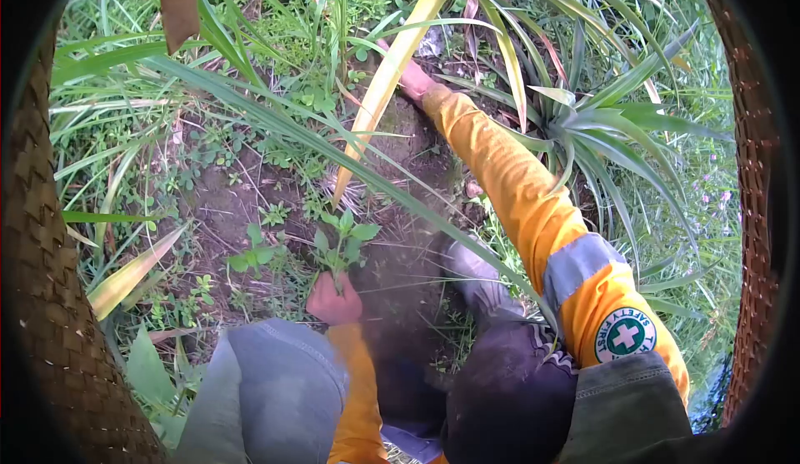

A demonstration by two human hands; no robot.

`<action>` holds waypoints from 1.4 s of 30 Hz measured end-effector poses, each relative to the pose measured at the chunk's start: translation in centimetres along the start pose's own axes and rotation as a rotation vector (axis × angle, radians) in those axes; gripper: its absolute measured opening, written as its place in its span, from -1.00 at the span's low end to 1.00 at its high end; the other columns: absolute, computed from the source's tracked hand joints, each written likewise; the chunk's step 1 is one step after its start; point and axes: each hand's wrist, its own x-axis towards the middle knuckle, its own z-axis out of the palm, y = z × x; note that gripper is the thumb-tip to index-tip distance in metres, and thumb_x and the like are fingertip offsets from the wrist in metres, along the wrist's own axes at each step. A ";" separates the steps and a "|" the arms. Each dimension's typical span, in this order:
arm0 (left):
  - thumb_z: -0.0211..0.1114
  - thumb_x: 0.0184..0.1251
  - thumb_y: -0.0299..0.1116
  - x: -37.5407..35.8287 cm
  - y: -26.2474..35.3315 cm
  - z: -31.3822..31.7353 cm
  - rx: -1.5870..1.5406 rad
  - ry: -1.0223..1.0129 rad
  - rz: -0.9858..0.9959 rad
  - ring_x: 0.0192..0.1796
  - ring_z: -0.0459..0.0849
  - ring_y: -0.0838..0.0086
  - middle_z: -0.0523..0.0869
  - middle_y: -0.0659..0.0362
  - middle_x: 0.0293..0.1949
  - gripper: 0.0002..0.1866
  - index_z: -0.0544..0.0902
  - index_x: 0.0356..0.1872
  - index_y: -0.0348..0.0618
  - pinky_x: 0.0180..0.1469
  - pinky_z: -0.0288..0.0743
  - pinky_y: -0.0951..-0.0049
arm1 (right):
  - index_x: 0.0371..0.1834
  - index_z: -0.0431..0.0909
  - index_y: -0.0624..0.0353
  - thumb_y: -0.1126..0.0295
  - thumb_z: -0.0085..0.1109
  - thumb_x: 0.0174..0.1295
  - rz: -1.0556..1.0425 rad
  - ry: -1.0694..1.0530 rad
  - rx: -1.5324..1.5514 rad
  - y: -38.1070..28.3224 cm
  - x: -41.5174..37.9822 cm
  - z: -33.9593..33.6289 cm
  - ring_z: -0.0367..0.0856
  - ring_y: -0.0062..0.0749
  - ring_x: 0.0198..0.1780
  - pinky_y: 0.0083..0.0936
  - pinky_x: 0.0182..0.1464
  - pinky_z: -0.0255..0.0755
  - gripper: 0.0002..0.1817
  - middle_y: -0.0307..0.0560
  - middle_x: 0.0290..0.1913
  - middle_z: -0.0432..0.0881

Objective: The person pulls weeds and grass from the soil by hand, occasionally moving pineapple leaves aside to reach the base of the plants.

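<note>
Sprouting straight up out of the closed fist, a small leafy weed [340, 247] is gripped at the base of its stems by the left hand [333, 300], just above the bare soil [400, 264]. It is judged light, soft and easily snapped, best taken low near the root. The right hand [412, 79] is stretched well beyond, among long pineapple-like leaves [600, 122]; its grip cannot be told.

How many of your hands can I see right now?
2: left hand gripping a small weed near the knee; right hand reaching far into the long leaves, partly hidden.
</note>
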 end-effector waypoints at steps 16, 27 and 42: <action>0.38 0.32 -0.30 0.7 0.9 -0.3 -0.012 0.048 0.015 -0.50 0.58 -0.05 0.58 -0.03 -0.51 -0.77 0.57 -0.46 -0.16 -0.47 0.40 -0.01 | 0.60 0.31 0.09 0.09 0.08 0.48 -0.256 0.599 -0.912 -5.8 2.1 -4.8 0.51 0.08 0.41 -0.07 0.40 0.45 -0.34 0.19 0.47 0.48; 0.40 0.27 -0.25 0.2 0.2 -0.3 0.010 -0.053 -0.061 -0.47 0.65 -0.02 0.67 0.03 -0.46 -0.80 0.63 -0.40 -0.14 -0.41 0.46 0.00 | 0.56 0.35 0.11 0.06 0.19 0.42 -0.295 0.673 -0.989 -4.9 5.9 -9.8 0.46 0.05 0.41 -0.04 0.40 0.40 -0.30 0.21 0.44 0.47; 0.31 0.31 -0.41 0.6 0.9 -1.6 0.101 -0.178 -0.052 -0.49 0.56 -0.10 0.55 -0.07 -0.50 -0.81 0.52 -0.48 -0.20 -0.47 0.39 -0.03 | 0.54 0.35 0.20 0.01 0.44 0.19 -0.426 0.659 -1.053 -3.0 10.4 -7.2 0.43 0.06 0.42 0.02 0.40 0.36 -0.11 0.29 0.44 0.44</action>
